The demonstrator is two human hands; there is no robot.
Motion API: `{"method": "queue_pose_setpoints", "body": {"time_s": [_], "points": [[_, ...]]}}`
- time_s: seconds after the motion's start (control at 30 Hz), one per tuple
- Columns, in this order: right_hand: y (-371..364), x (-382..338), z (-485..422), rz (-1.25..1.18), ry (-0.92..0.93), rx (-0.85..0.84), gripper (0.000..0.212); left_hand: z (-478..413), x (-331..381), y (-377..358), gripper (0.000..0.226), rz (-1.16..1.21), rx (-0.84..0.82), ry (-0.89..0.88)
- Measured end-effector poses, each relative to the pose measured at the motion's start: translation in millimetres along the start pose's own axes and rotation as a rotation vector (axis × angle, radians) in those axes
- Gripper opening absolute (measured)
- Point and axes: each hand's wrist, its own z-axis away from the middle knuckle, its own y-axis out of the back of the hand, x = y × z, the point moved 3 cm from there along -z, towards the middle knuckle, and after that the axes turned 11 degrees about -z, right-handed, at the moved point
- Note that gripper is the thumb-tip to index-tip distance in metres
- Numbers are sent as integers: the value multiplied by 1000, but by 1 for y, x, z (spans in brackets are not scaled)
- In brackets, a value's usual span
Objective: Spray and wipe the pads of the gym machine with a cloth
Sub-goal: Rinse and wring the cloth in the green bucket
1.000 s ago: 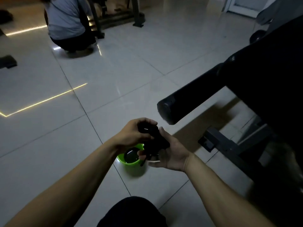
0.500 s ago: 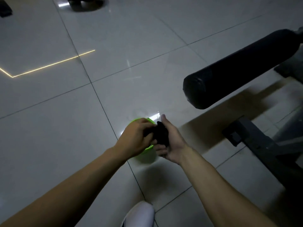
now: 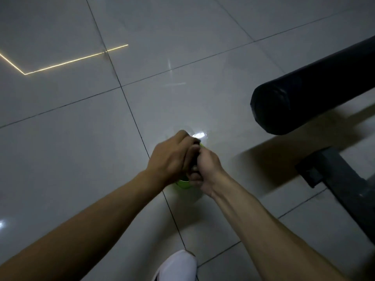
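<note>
Your left hand (image 3: pixel 170 159) and right hand (image 3: pixel 207 169) are both clenched round the small dark cloth (image 3: pixel 195 158), above the lime-green plastic bowl (image 3: pixel 183 183) on the floor: apparently a wringing step. Next, carry the cloth to the black cylindrical roller pad (image 3: pixel 304 94), well apart at right

Cloth (image 3: pixel 195 157) sits between left hand (image 3: pixel 170 159) and right hand (image 3: pixel 206 169) above bowl (image 3: pixel 183 184), roller pad (image 3: pixel 304 98) rightward.

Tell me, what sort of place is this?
Likely a gym, though the light is dim: a black padded roller sticks out above a dark metal machine frame, which stands on large glossy floor tiles.
</note>
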Motion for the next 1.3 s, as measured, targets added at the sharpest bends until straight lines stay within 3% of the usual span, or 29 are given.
{"method": "queue_pose_setpoints", "body": {"time_s": [0.07,0.17,0.33,0.43,0.53,0.67,0.73,0.83,0.9,0.97,1.03,1.1,1.17,1.3], "points": [[-9,-7,-6,4,77,42,46,-14,-6,5,49,-6,60,39],[-14,-14,-16,152,172,138,63,-25,-12,7,51,-27,53,132],[-10,-29,-17,537,416,212,81,-33,-18,-4,52,84,-144,331],[-3,-26,-16,747,504,219,75,-32,-25,-15,51,208,-278,392],[4,-16,-20,729,486,226,63,-27,-30,-24,49,295,-335,493],[2,-10,-17,737,481,97,57,-18,-36,-32,66,451,-386,779],[1,-8,-15,700,487,69,52,-15,-39,-29,75,413,-399,859],[0,-6,-16,610,424,150,52,-16,-35,-19,77,140,-308,825],[2,-2,-19,301,213,203,46,-18,-29,-8,62,80,-132,735],[2,1,-17,-56,-33,144,36,-16,-20,0,48,140,40,493],[2,-1,-16,-254,-174,78,38,-10,-11,0,47,120,32,250],[0,-5,-12,-260,-204,70,44,-4,-7,-5,54,15,-54,142],[-3,-9,-9,-139,-155,92,40,-5,-7,-7,56,-35,-80,150],[-8,-18,-10,133,73,158,54,-19,-13,-1,58,-149,41,127]]}}
